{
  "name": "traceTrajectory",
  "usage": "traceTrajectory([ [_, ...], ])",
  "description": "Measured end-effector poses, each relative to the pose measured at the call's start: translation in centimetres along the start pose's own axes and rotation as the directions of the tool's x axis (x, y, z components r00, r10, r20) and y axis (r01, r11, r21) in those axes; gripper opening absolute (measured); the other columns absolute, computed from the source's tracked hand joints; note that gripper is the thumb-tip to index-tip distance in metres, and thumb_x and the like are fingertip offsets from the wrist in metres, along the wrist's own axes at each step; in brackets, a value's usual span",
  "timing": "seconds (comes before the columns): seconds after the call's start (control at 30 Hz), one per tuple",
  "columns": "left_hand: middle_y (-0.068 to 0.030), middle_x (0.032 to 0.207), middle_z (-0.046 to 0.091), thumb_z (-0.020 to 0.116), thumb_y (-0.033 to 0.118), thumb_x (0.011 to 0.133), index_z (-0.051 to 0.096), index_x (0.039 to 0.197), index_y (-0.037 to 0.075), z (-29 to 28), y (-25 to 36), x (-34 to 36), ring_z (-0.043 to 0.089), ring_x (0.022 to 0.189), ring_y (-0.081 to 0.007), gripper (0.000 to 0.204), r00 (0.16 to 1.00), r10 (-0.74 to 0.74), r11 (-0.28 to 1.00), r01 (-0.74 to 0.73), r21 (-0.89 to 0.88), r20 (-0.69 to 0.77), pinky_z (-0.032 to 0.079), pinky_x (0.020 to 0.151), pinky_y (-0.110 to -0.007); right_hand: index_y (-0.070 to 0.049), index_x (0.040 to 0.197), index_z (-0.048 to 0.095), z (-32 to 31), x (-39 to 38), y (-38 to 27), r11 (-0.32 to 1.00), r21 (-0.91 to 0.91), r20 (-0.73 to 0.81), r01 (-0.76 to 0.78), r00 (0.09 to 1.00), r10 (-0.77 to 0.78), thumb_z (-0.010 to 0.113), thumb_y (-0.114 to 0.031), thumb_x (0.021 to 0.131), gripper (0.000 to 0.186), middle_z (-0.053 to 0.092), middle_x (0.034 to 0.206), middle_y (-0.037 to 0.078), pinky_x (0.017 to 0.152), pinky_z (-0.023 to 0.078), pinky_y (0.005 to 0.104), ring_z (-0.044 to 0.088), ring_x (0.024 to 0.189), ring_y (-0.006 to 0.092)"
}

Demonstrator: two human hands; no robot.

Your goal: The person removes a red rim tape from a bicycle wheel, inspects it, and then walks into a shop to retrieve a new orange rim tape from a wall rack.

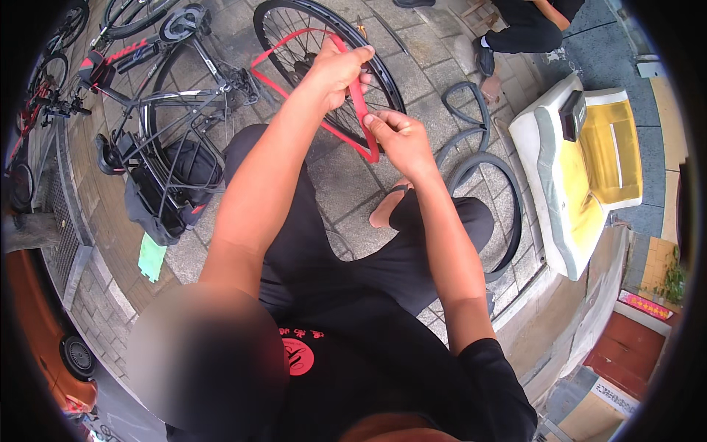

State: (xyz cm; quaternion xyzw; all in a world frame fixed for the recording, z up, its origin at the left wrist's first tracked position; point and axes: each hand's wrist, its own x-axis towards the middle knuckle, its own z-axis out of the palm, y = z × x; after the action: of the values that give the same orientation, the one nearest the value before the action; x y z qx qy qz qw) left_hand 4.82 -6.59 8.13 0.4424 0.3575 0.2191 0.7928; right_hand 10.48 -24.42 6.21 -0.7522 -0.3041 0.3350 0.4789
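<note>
A loop of red bicycle rim tape (359, 101) is stretched between my hands. My left hand (341, 72) is closed around its upper part, with the thumb laid along it. Lower and to the right, my right hand (401, 140) pinches the band between thumb and fingers. The rest of the loop hangs to the left, in front of a spoked bicycle wheel (386, 74) with a black rim. Whether the tape touches the wheel, I cannot tell. A black inner tube (482, 127) and a tyre (515, 221) lie on the paving to the right of my hands.
On the left a black and red bicycle (151, 103) lies by a dark bag (155, 202) and a green piece (152, 258). To the right is a white and yellow seat (563, 177) with a black box on it. Another person (519, 33) sits at the far right.
</note>
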Motion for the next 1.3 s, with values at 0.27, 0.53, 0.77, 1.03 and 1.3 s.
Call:
traceTrajectory([
  [0.27,-0.0028,0.082,0.055,0.073,0.014,0.096,0.044,0.106,0.009,0.2,0.3,-0.3,0.046,0.052,-0.01,0.031,1.0,0.008,1.0,-0.009,-0.02,-0.009,0.039,0.041,-0.028,-0.014,0.149,0.053,-1.0,0.8,-4.8,0.683,-0.714,-0.018,0.152,0.972,-0.235,0.048,-0.022,0.095,0.055,0.066,0.129,0.025,0.099,0.051,0.0481,0.066,0.112,0.0434],
  [0.53,-0.0051,0.086,0.058,0.074,0.015,0.095,0.047,0.111,0.009,-0.4,0.4,0.2,0.048,0.056,-0.0124,0.032,1.0,-0.011,1.0,0.012,-0.017,0.005,0.04,0.044,-0.03,-0.019,0.156,0.041,0.1,2.2,-4.6,0.627,-0.768,-0.028,0.128,0.972,-0.232,0.047,-0.022,0.092,0.065,0.071,0.109,0.028,0.094,0.052,0.0542,0.069,0.1,0.0468],
  [0.77,-0.0036,0.082,0.057,0.072,0.015,0.097,0.049,0.107,0.009,-0.8,0.5,0.4,0.047,0.054,-0.0116,0.026,0.999,-0.007,1.0,0.007,-0.009,0.043,0.04,0.043,-0.03,-0.019,0.155,0.043,-0.3,0.0,-1.9,0.748,-0.664,-0.127,0.005,0.985,-0.12,0.049,-0.023,0.09,0.066,0.071,0.095,0.03,0.09,0.052,0.0547,0.069,0.093,0.0487],
  [1.03,-0.0033,0.084,0.058,0.073,0.016,0.097,0.048,0.106,0.009,-0.9,0.8,0.3,0.045,0.052,-0.0092,0.027,1.0,0.013,1.0,-0.013,0.001,0.026,0.038,0.043,-0.028,-0.016,0.158,0.038,-1.2,-1.3,1.4,0.788,-0.613,-0.146,-0.05,0.988,-0.052,0.05,-0.024,0.091,0.069,0.072,0.105,0.028,0.091,0.052,0.0556,0.07,0.096,0.0477],
  [1.3,-0.0087,0.092,0.063,0.074,0.017,0.097,0.048,0.106,0.01,-0.9,0.9,0.2,0.043,0.051,-0.0077,0.029,1.0,0.007,1.0,-0.007,0.002,0.003,0.036,0.042,-0.026,-0.018,0.159,0.036,-1.5,-1.9,3.2,0.798,-0.602,-0.133,-0.016,0.988,-0.08,0.05,-0.024,0.091,0.07,0.072,0.108,0.026,0.091,0.052,0.0548,0.07,0.097,0.0463],
])
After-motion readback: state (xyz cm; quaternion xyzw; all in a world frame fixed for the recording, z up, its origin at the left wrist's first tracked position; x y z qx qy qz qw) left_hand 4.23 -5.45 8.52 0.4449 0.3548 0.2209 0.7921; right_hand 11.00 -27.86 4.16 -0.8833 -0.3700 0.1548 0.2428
